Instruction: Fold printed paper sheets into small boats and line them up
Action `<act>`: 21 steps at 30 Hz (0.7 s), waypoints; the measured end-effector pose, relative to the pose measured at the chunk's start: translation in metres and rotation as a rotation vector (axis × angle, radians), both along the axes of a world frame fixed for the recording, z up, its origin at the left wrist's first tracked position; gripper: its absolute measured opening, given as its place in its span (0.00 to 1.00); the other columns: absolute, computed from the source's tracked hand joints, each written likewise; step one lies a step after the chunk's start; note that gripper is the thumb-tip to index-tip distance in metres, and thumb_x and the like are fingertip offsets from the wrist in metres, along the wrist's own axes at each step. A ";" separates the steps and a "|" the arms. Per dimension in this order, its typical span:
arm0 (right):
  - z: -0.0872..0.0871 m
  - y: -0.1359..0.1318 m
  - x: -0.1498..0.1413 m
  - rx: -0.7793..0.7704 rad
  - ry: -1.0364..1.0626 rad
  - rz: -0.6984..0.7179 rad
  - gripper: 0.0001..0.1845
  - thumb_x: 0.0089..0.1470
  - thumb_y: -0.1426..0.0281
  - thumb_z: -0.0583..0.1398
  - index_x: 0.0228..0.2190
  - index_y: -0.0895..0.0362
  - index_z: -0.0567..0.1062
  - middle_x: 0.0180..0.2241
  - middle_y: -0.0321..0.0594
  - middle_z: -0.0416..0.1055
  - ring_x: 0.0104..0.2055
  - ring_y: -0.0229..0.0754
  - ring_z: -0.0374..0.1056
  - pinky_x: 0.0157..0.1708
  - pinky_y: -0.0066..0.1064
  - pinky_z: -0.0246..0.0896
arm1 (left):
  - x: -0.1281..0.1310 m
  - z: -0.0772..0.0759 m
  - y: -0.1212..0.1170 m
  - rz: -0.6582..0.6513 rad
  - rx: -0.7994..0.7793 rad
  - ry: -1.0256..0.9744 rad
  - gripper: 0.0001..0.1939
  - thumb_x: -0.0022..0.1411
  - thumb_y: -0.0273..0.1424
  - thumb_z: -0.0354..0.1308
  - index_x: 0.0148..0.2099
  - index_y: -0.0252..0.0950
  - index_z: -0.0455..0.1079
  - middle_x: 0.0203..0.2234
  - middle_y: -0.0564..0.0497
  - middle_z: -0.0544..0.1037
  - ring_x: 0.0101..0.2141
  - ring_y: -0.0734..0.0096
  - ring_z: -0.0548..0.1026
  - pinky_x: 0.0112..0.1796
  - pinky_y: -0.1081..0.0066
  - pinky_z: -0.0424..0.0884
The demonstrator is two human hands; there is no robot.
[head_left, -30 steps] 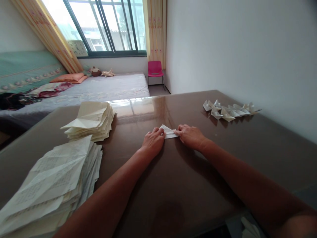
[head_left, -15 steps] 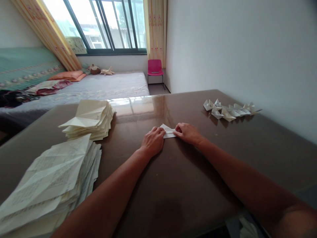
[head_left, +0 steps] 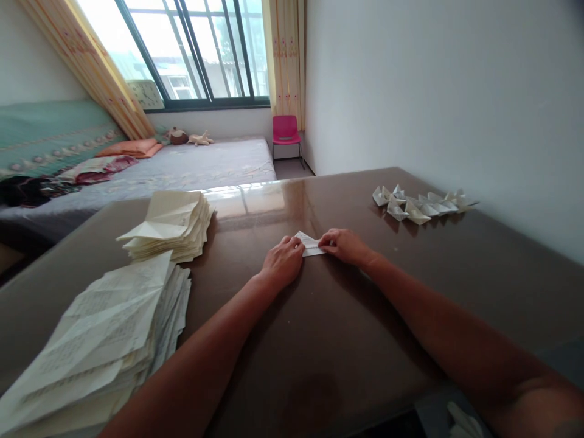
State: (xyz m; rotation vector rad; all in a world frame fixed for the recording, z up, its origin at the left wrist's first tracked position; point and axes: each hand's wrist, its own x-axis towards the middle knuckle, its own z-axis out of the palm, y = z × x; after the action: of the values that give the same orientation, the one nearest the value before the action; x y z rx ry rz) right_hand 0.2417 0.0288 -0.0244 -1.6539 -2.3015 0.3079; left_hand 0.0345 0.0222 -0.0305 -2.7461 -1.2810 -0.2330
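Note:
A small folded sheet of paper (head_left: 311, 246), white with lines on it, lies on the brown tabletop (head_left: 292, 340). Its upper part forms a peak and a straight band runs along the near edge. My left hand (head_left: 283, 258) is closed on its left end, fingers pressing it against the table. At the right end, my right hand (head_left: 343, 245) pinches the band between thumb and fingers. Both hands cover the paper's ends. Several folded paper boats (head_left: 417, 212) stand grouped at the far right of the table.
On the left are two stacks of creased paper: a larger near stack (head_left: 100, 328) beside my left forearm and a farther cream stack (head_left: 168, 222). Beyond the table are a bed (head_left: 219, 161), a pink chair (head_left: 286, 131) and a window. A white wall runs along the right.
My right hand has shifted slightly left along the paper, its fingers now gathered nearer the peak. My left hand stays on the left end. The view tilts slightly.

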 end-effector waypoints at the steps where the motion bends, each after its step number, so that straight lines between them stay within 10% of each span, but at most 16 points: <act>1: 0.002 -0.003 0.000 0.027 -0.043 0.013 0.09 0.54 0.67 0.59 0.34 0.51 0.80 0.37 0.36 0.76 0.36 0.37 0.70 0.34 0.25 0.58 | 0.002 0.002 0.000 0.001 -0.009 0.016 0.13 0.67 0.30 0.44 0.43 0.36 0.71 0.42 0.45 0.72 0.44 0.62 0.67 0.44 0.66 0.69; 21: -0.001 0.000 0.003 0.033 -0.022 0.021 0.09 0.55 0.64 0.58 0.35 0.50 0.78 0.36 0.36 0.75 0.37 0.39 0.69 0.33 0.26 0.57 | 0.021 0.009 0.055 0.067 -0.261 -0.024 0.13 0.62 0.38 0.51 0.48 0.45 0.67 0.47 0.51 0.68 0.43 0.65 0.75 0.43 0.68 0.69</act>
State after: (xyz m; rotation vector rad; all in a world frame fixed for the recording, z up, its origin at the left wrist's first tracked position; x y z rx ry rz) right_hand 0.2449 0.0289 -0.0256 -1.6265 -2.3284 0.2555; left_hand 0.0558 0.0776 -0.0217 -2.9129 -1.5059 -0.0996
